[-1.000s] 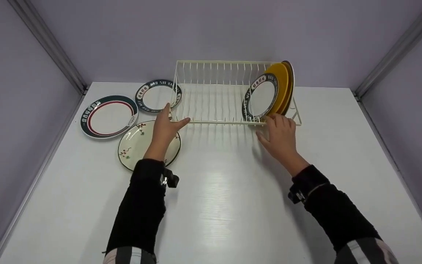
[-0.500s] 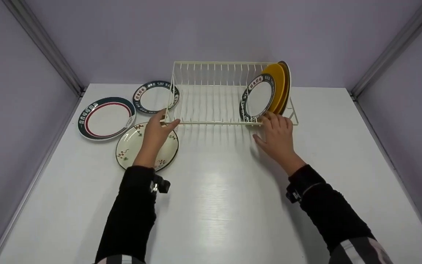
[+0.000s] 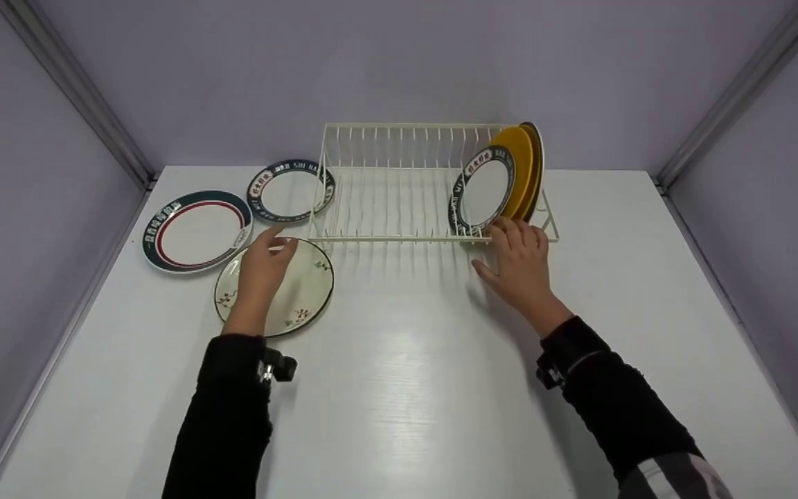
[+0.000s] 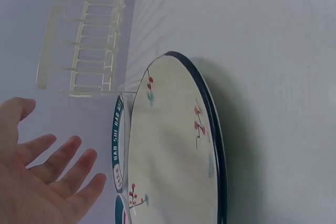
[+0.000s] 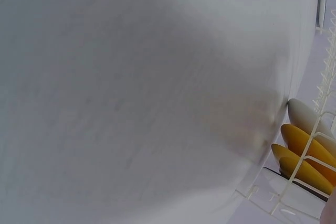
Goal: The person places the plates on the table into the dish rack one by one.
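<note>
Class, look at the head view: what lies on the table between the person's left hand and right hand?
In the head view, only bare white table lies between the left hand and right hand; the dish rack sits just behind that stretch.

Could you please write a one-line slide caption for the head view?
Left hand open over cream floral plate; right hand touching white wire dish rack.

White table (image 3: 440, 388), pale lilac walls (image 3: 399, 62)

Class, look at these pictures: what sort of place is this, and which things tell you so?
Probably a staged tabletop booth, not a real kitchen: a bare white table boxed in by plain lilac walls, holding only a wire dish rack and plates, such as the floral plate.
</note>
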